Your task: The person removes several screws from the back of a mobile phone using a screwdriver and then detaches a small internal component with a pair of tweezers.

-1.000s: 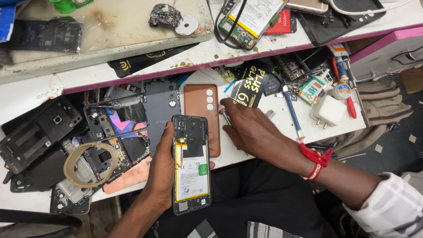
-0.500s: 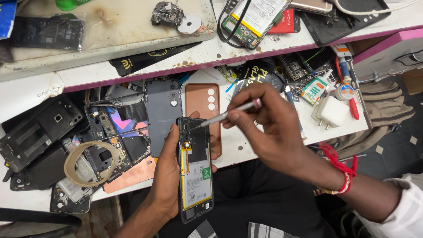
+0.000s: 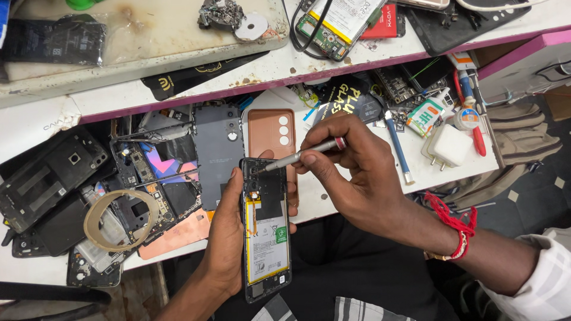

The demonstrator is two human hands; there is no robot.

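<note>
An opened smartphone with its back cover off, a white battery with a yellow edge showing, is held upright over my lap. My left hand grips it from the left side and underneath. My right hand holds a thin silver screwdriver like a pen. Its tip touches the top left part of the phone, near the camera area. A red thread is tied around my right wrist.
The white workbench carries a brown phone cover, a grey back panel, dismantled phone frames and boards, a tape roll, a white charger plug and a blue-handled tool. An upper shelf holds a battery and parts.
My right hand picked up the screwdriver from the bench and brought its tip onto the top of the phone. The left hand kept holding the phone.
</note>
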